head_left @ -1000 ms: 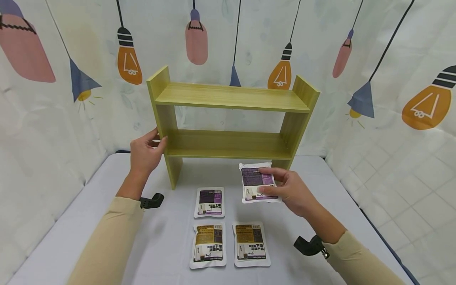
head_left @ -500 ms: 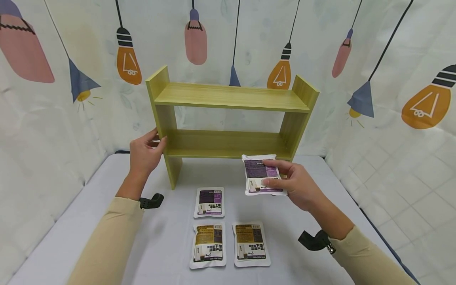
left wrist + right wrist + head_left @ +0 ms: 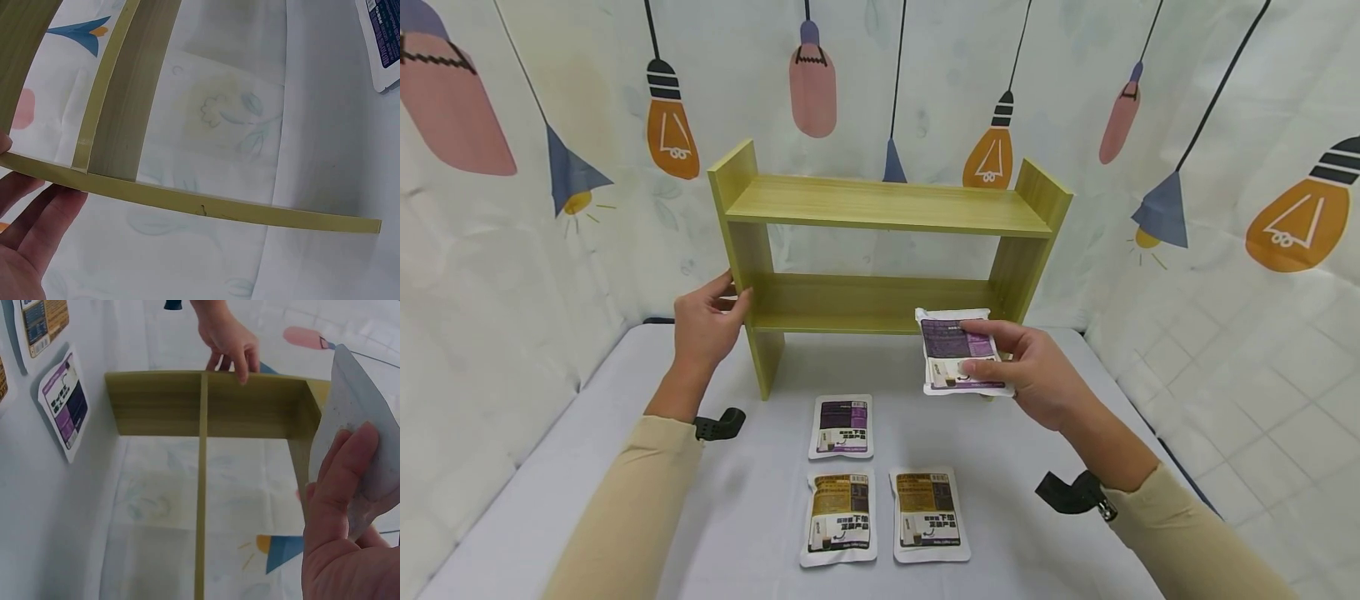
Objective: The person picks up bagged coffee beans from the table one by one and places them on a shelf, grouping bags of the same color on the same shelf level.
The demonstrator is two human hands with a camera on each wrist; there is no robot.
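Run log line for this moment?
left hand: grips yellow-green wooden shelf | right hand: holds rectangular purple-white pouch | white table: another purple-white pouch, two brown-white pouches

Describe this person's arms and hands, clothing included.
The left sleeve and right sleeve are plain beige. The left hand and right hand are bare. The left wrist device and right wrist device are black and angular; the right one shows a small metallic piece.
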